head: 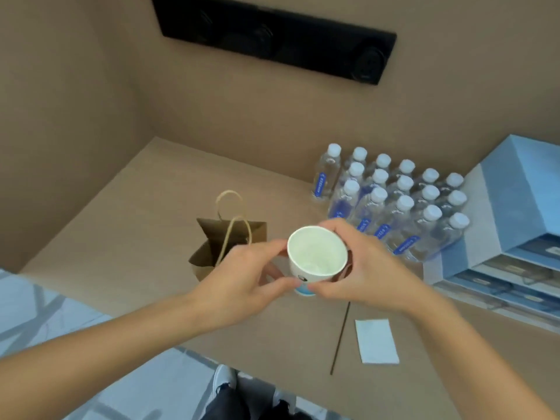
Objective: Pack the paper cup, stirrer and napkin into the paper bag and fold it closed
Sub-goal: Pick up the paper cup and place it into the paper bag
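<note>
1. Nearest the person, the stirrer (pixel 340 339) and the folded white napkin (pixel 376 341) lie side by side, not touching, on the counter (pixel 145 207). Both are unpacked, probably left within easy reach for after the cup.
2. Above the counter, the left hand (pixel 239 274) and right hand (pixel 357 271) share the paper cup (pixel 316 258). Each grip is closed on it, with fingers pinching the rim and wall from opposite sides. The mouth faces up and the cup looks empty; holding it with both hands likely steadies it for lowering upright.
3. A printed design in blue and dark marks shows on the cup wall, too blurred to read.
4. Just left of the cup, the paper bag (pixel 212 253) stands with its mouth spread and its twine handles up, ready to receive.
5. Farther right are capped water bottles (pixel 403 207) with blue labels I cannot read, beside stacked blue boxes (pixel 512 213).
</note>
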A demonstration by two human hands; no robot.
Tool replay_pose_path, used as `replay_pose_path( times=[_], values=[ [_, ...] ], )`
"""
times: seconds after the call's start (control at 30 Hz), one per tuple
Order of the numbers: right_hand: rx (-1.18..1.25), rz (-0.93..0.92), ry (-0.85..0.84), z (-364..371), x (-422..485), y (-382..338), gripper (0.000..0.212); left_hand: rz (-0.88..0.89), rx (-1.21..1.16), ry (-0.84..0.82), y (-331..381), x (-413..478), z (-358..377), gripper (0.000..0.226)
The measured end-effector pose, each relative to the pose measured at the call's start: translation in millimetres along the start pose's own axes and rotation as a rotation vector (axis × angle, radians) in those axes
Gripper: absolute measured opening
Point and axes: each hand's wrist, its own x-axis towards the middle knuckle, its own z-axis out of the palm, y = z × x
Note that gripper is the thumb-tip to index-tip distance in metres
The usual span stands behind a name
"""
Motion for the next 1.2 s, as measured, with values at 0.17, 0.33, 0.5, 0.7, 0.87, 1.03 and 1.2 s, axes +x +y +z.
replay_pose_path(
  times=[0.17, 0.33, 0.5, 0.7, 0.87, 1.03, 1.2],
  values=[
    [-0.022, -0.075, 0.085, -23, 37, -58, 0.060, -0.060, 0.090, 0.368, -16, -14, -68, 0.031],
    [-0.018, -0.016, 0.154, -5, 71, -68, 0.054, -0.068, 0.485, -0.009, -75, -26, -68, 0.064],
    [-0.004, 0.036, 0.090, 13, 84, -71, 0.054, 0.335, 0.758, 0.030, -100, -24, -56, 0.035],
    [-0.005, 0.041, 0.024, 24, 91, -81, 0.056, 0.594, 0.855, 0.043, -113, -22, -56, 0.046],
    [-0.078, 0.043, -0.053, 41, 96, -90, 0.056, 0.761, 0.857, 0.040, -119, -15, -61, 0.043],
    [-0.085, 0.085, 0.017, 45, 90, -97, 0.055, 0.860, 0.888, -0.090, -120, -4, -72, 0.045],
    [0.022, 0.202, 0.050, 66, 86, -95, 0.056, 0.819, 0.999, -0.392, -124, 7, -92, 0.062]
  ],
)
